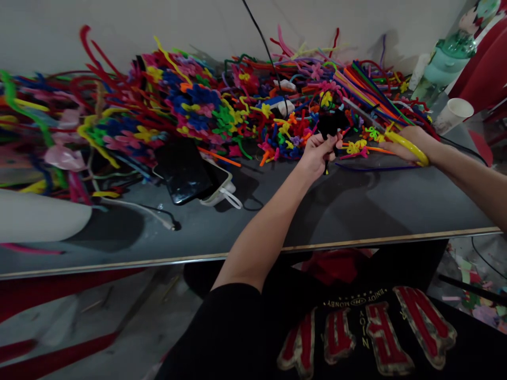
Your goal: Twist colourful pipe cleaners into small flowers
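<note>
Clasping black piece (332, 123), yellow-handled tool (409, 146)

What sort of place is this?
Likely a craft workspace: heaps of fuzzy stems and flower shapes on a gray table, plus colored scraps on the floor.

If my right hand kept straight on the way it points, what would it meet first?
Probably the small lime-yellow fuzzy flowers just ahead of the right hand, though depth is unclear.

The left hand (318, 154) holds a black fuzzy piece (331, 123); the right hand (415, 137) grips a yellow-handled tool (410, 146).
</note>
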A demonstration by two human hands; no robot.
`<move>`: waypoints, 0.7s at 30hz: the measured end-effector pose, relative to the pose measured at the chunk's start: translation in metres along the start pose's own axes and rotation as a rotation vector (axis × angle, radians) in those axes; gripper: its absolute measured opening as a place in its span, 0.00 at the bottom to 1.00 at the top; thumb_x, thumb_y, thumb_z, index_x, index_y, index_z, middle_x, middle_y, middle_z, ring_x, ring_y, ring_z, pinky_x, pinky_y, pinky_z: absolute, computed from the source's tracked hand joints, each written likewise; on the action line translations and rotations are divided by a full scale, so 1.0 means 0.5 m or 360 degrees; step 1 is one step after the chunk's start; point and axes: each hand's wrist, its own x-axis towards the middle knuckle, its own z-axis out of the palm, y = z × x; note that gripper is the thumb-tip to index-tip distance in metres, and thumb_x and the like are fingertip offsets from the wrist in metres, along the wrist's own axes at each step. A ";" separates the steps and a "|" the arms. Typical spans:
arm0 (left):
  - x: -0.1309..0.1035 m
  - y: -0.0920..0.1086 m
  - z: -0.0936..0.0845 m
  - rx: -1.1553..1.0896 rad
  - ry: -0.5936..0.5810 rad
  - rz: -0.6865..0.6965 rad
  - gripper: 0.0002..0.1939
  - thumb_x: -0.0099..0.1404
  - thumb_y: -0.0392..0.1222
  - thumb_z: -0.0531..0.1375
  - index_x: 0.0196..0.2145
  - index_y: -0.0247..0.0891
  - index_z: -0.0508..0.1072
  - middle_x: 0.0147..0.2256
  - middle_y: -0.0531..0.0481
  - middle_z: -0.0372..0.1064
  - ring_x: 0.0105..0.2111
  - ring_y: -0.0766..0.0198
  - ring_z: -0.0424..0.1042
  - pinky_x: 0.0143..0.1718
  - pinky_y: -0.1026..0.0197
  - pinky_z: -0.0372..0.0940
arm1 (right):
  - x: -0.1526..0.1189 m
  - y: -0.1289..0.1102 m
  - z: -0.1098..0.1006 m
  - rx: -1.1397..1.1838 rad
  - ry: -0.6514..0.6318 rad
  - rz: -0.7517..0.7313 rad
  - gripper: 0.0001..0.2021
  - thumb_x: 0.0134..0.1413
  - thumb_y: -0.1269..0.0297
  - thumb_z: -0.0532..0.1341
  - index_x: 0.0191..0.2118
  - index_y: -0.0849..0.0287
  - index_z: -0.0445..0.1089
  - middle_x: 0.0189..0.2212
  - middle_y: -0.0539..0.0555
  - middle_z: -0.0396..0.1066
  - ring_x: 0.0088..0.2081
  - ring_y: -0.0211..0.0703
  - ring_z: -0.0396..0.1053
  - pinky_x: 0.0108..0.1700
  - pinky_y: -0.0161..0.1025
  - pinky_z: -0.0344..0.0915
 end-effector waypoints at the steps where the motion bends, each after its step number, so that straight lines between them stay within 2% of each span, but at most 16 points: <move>1: 0.001 -0.001 -0.001 -0.0002 0.0005 0.0007 0.15 0.62 0.43 0.69 0.22 0.35 0.72 0.18 0.59 0.62 0.14 0.79 0.56 0.15 0.72 0.49 | 0.007 0.001 -0.002 -0.0104 -0.0038 0.0129 0.30 0.56 0.49 0.66 0.11 0.60 0.61 0.05 0.49 0.53 0.10 0.27 0.49 0.20 0.33 0.49; 3: 0.002 0.000 -0.001 -0.0010 0.0012 0.0024 0.16 0.63 0.44 0.69 0.22 0.35 0.73 0.18 0.58 0.62 0.14 0.79 0.57 0.14 0.72 0.49 | 0.021 0.008 -0.008 -0.0299 -0.0149 0.0402 0.31 0.60 0.43 0.60 0.14 0.62 0.66 0.08 0.53 0.59 0.13 0.31 0.56 0.24 0.35 0.53; 4: 0.002 0.001 -0.002 -0.0016 0.0013 0.0030 0.16 0.63 0.45 0.68 0.23 0.35 0.73 0.18 0.58 0.62 0.15 0.79 0.57 0.14 0.72 0.49 | 0.026 0.014 -0.010 -0.0396 -0.0160 0.0446 0.31 0.58 0.41 0.60 0.17 0.64 0.69 0.10 0.55 0.63 0.16 0.33 0.60 0.26 0.37 0.54; 6: 0.002 0.003 -0.002 -0.0028 0.0010 0.0031 0.16 0.63 0.44 0.68 0.22 0.35 0.72 0.18 0.58 0.62 0.15 0.79 0.58 0.14 0.72 0.50 | 0.031 0.035 -0.011 -0.0699 -0.0160 0.0351 0.28 0.52 0.40 0.65 0.22 0.65 0.74 0.18 0.60 0.71 0.23 0.39 0.67 0.29 0.40 0.55; 7: 0.001 0.004 -0.002 -0.0033 0.0006 0.0029 0.16 0.63 0.43 0.68 0.22 0.35 0.72 0.19 0.58 0.62 0.15 0.79 0.59 0.14 0.72 0.51 | 0.029 0.047 -0.010 -0.0874 -0.0079 0.0269 0.27 0.47 0.40 0.68 0.25 0.66 0.76 0.24 0.64 0.74 0.28 0.44 0.70 0.31 0.42 0.55; 10: 0.001 0.002 -0.002 -0.0039 -0.0018 0.0031 0.15 0.63 0.42 0.68 0.22 0.35 0.73 0.19 0.57 0.63 0.16 0.78 0.60 0.15 0.72 0.52 | 0.012 0.072 -0.004 -0.0929 0.0072 0.0179 0.26 0.41 0.45 0.73 0.38 0.66 0.79 0.37 0.69 0.78 0.39 0.53 0.73 0.35 0.44 0.57; 12: 0.002 -0.001 -0.003 -0.0039 -0.0037 0.0051 0.14 0.63 0.43 0.68 0.23 0.35 0.74 0.19 0.57 0.64 0.17 0.78 0.61 0.16 0.72 0.53 | -0.005 0.069 0.001 -0.0789 0.0260 0.0075 0.22 0.46 0.54 0.72 0.44 0.64 0.79 0.40 0.68 0.78 0.42 0.54 0.73 0.38 0.45 0.60; 15: 0.002 -0.007 -0.006 -0.0021 -0.0069 0.0082 0.14 0.63 0.47 0.68 0.25 0.36 0.75 0.20 0.56 0.65 0.18 0.76 0.63 0.16 0.72 0.55 | -0.026 0.034 0.019 -0.0368 0.0572 -0.0107 0.12 0.55 0.64 0.64 0.43 0.62 0.79 0.38 0.63 0.79 0.41 0.49 0.75 0.44 0.43 0.64; 17: 0.000 -0.010 -0.007 -0.0011 -0.0108 0.0094 0.14 0.62 0.49 0.69 0.25 0.37 0.75 0.21 0.56 0.66 0.18 0.77 0.63 0.17 0.72 0.55 | -0.029 0.002 0.043 -0.0036 0.0485 -0.0245 0.10 0.55 0.61 0.64 0.38 0.59 0.79 0.33 0.57 0.79 0.38 0.47 0.75 0.43 0.42 0.67; 18: -0.001 -0.012 -0.007 -0.0011 -0.0135 0.0099 0.14 0.62 0.48 0.69 0.25 0.37 0.75 0.21 0.56 0.66 0.18 0.77 0.63 0.17 0.72 0.56 | -0.027 -0.013 0.059 0.0131 0.0379 -0.0283 0.12 0.54 0.55 0.65 0.36 0.59 0.79 0.32 0.56 0.78 0.37 0.47 0.75 0.42 0.42 0.68; 21: -0.005 -0.018 -0.007 -0.0025 -0.0212 0.0107 0.15 0.59 0.47 0.71 0.24 0.36 0.75 0.20 0.57 0.65 0.18 0.77 0.63 0.18 0.72 0.56 | -0.010 -0.050 0.118 0.0834 0.0128 -0.0210 0.25 0.55 0.37 0.60 0.30 0.58 0.76 0.28 0.55 0.76 0.32 0.45 0.74 0.34 0.39 0.68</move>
